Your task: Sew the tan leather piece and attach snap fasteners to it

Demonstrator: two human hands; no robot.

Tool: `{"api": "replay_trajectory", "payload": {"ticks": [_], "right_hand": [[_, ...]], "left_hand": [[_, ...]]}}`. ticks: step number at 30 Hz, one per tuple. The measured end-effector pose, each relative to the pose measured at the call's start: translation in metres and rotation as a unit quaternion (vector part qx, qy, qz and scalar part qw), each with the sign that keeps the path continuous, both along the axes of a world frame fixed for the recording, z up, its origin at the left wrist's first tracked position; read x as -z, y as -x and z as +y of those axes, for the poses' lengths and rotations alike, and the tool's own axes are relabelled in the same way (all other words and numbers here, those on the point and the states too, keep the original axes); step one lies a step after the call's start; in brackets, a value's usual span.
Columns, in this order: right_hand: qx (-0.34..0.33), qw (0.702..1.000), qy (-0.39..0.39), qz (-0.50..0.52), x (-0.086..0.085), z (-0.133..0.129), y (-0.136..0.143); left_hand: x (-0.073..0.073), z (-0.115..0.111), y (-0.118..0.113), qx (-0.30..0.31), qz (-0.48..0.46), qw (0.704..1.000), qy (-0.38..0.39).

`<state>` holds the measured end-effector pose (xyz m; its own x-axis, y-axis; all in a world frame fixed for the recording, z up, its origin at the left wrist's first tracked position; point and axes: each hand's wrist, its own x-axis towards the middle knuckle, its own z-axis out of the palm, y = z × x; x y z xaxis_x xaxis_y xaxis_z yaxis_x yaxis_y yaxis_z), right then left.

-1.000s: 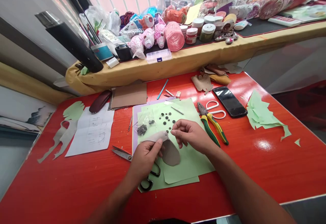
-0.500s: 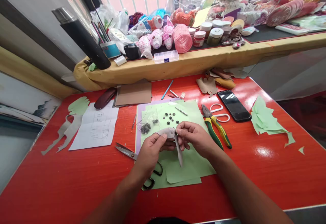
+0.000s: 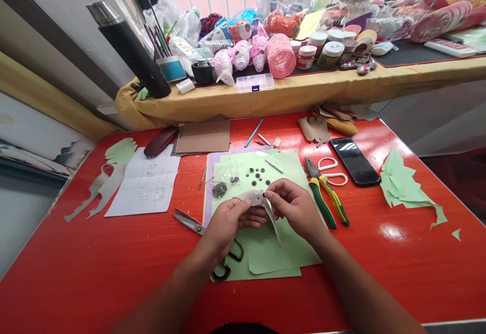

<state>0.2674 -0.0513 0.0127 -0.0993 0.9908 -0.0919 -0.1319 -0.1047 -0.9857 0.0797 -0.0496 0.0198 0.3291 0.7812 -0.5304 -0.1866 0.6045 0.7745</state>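
Note:
My left hand point(image 3: 227, 222) is closed on a grey strip of thin leather or felt point(image 3: 252, 198), thumb on top and fingers beneath. A small hole shows near the strip's end, and its narrow tail hangs down to the right. At that end my right hand point(image 3: 298, 207) pinches a small dark snap button point(image 3: 265, 194), partly hidden by the fingertips. Several loose snap buttons point(image 3: 257, 175) lie beyond the hands on green paper point(image 3: 281, 253). Beside them is a clear plastic bag point(image 3: 229, 171) with dark small parts. Black-handled scissors point(image 3: 195, 227) lie partly under my left forearm.
Pliers point(image 3: 327, 195), white-handled scissors point(image 3: 334, 176) and a phone point(image 3: 356, 162) lie to the right, with green paper scraps point(image 3: 404, 182) farther out. A drawn sheet point(image 3: 142, 187) and grey cut pieces point(image 3: 102, 187) are left. The cluttered ledge point(image 3: 212, 100) runs behind the red table.
The view has shifted slightly. The grey strip's tail has swung to the right, and my right fingertips have moved a little at its end. Both hands keep their grip.

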Motion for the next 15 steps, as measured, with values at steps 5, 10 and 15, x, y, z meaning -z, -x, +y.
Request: {"api": "replay_trajectory", "payload": {"ticks": [5, 10, 15], "right_hand": [[0.02, 0.995, -0.064, -0.071, -0.001, -0.004, 0.001], [0.048, 0.975, -0.153, -0.151, -0.006, -0.008, -0.001], [0.046, 0.951, -0.22, -0.213, -0.009, -0.01, -0.002]], "left_hand": [[-0.006, -0.003, -0.003, 0.002, -0.013, 1.0, -0.017], [-0.012, -0.005, -0.006, 0.002, -0.018, 0.997, -0.08], [-0.015, -0.005, -0.008, -0.002, 0.016, 0.992, -0.126]]}}
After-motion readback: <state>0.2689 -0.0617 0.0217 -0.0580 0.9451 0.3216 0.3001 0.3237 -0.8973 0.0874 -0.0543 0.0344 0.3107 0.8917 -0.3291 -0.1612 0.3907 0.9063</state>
